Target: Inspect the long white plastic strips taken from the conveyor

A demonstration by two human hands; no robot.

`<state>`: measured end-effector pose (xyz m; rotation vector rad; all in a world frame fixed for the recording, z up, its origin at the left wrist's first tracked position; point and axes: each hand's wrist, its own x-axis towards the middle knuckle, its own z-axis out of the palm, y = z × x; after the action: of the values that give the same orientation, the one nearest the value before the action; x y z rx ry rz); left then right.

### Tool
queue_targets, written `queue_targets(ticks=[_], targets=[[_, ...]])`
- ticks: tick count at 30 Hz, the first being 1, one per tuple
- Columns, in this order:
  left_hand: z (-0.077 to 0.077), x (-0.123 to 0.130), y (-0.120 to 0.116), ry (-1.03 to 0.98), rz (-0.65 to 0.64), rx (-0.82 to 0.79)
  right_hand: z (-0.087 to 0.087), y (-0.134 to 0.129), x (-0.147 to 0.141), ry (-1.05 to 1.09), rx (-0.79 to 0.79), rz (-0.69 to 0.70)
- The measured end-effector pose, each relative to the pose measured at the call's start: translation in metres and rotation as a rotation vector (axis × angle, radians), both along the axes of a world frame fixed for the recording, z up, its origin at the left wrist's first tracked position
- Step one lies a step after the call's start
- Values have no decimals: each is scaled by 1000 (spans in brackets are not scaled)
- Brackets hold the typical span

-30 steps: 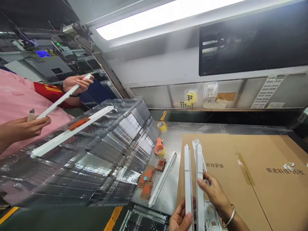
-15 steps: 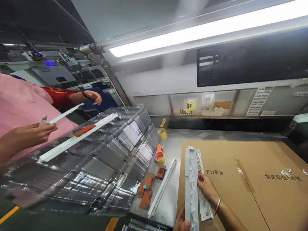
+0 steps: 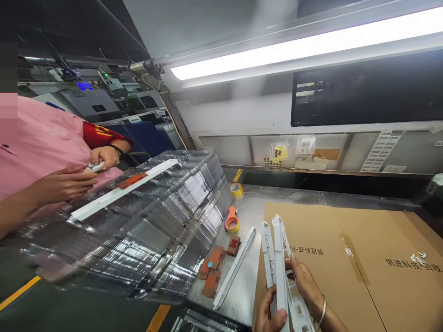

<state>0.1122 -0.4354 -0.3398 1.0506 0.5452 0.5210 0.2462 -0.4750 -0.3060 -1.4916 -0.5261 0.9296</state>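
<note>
Hands [image 3: 297,295] grip white strips [image 3: 278,263].

Two long plastic strips [image 3: 278,263] are held side by side over the left edge of the cardboard sheet [image 3: 363,258], the left hand [image 3: 272,313] below them and the right hand [image 3: 304,286] at their right. Another strip [image 3: 235,267] is laid on the metal table [image 3: 252,207] just left of the cardboard, with flat pads [image 3: 212,267] beside it and a tape dispenser [image 3: 231,220] behind. A stack of clear trays [image 3: 145,226] is set further left, a strip [image 3: 121,191] lying on top
</note>
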Motion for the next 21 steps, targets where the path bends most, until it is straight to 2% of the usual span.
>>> queue_targets(ticks=[5, 8, 11, 13, 16, 19, 21], targets=[[-14, 2, -6, 216, 122, 273, 15, -8, -3, -195, 10, 140], [-14, 5, -11, 323, 177, 336, 19, -7, -5, -132, 21, 118], [-7, 8, -9, 335, 241, 343, 22, -6, -4, -79, 25, 70], [0, 9, -4, 299, 297, 317, 24, -5, -2, -84, 15, 61], [13, 7, 10, 200, 334, 158, 26, -5, 5, -120, -4, 57], [26, 2, 25, 145, 302, 42, 25, -4, 12, -178, -48, 62], [33, -1, 30, 89, 227, -13, 24, -2, 14, -214, -65, 74]])
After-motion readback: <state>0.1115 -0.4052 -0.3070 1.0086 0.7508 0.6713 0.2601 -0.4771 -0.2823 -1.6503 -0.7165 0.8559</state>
